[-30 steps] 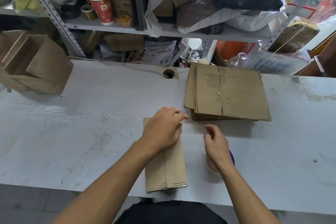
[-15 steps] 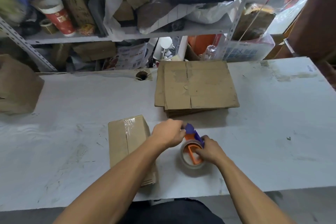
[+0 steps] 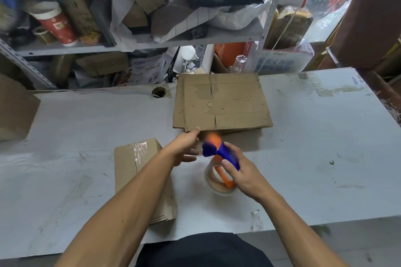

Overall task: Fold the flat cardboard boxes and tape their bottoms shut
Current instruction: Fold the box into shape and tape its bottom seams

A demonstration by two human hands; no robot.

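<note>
While the right hand [image 3: 243, 171] curls round the blue handle of the tape dispenser [image 3: 219, 158], the left hand [image 3: 184, 147] hangs just left of it with fingers loosely spread and holding nothing, its forefinger reaching toward the near edge of the stack of flat cardboard boxes [image 3: 221, 102]. The dispenser's orange and blue head is blurred and points far and slightly left; its clear tape roll [image 3: 219, 182] sits at the near end, close to the counter [image 3: 314, 158], though whether it touches the surface cannot be told.

The folded box [image 3: 141, 171] lies on the counter left of both hands, partly hidden under the left forearm. Its long axis runs from near to far, with a strip of clear tape crossing the far end and running down its top seam. Its near end lies close to the counter's near edge.

The flat stack lies beyond the hands, its long axis left to right, its far edge close to the counter's back edge beside a round cable hole [image 3: 159, 92]. Bare counter stretches right of the stack and the hands, out to the right-hand edge, and also left of the folded box. Another brown box [image 3: 15, 108] stands at the far left. A cluttered shelf [image 3: 130, 43] rises behind the counter.
</note>
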